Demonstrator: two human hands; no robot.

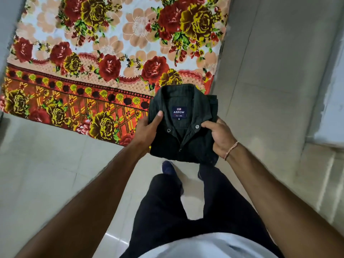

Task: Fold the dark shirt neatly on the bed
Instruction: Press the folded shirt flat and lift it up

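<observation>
Standing at the corner of the bed [55, 101], the person holds the folded dark shirt [183, 125] out in front at about waist height, in the air over the pale floor tiles [46, 164] and just past the edge of the floral bedspread [115, 43]. The shirt is a compact square, collar up and away from the body, with a navy label reading "ARROW" [179, 112] showing inside the neck and two metal snap buttons [197, 126] open below it. The left hand [149, 129] grips the shirt's left edge, thumb pressed flat on top near the collar, fingers hidden underneath. The right hand [220, 138] grips the right edge the same way, thumb on the placket by a snap; a thin thread bracelet [230, 150] circles that wrist. Below the shirt I can see dark trousers [186, 211], one dark blue shoe [167, 167] and a white top [214, 244].
</observation>
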